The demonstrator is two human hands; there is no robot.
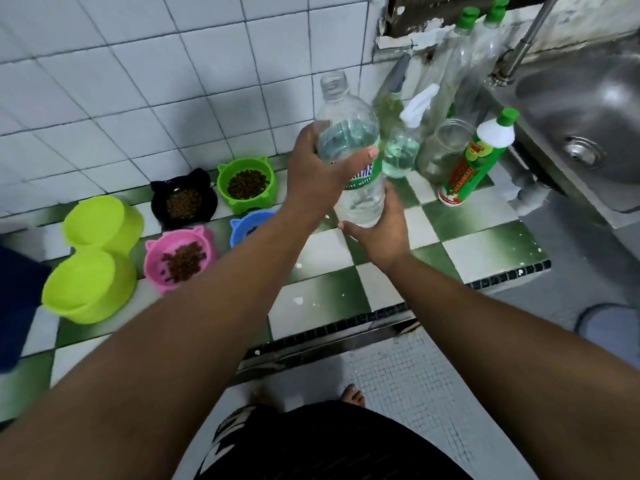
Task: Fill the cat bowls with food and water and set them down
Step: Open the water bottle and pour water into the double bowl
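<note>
An uncapped clear water bottle [349, 143] is held above the checkered counter [467, 233]. My left hand [311, 174] grips its middle, thumb across the label. My right hand [381, 233] cups its base from below. On the counter to the left stand cat-ear bowls with kibble: a green bowl [246, 186], a black bowl [183, 202] and a pink bowl [180, 259]. A blue bowl [249, 230] sits partly hidden behind my left forearm. Two lime-green bowls [90, 265] stand at the far left, and I cannot tell what is in them.
Behind the bottle stand a spray bottle [401, 150], a glass jar [446, 147], tall clear bottles [453, 71] and a green-capped detergent bottle [478, 157]. A steel sink [588, 109] with a tap lies to the right. A white tiled wall [138, 81] backs the counter.
</note>
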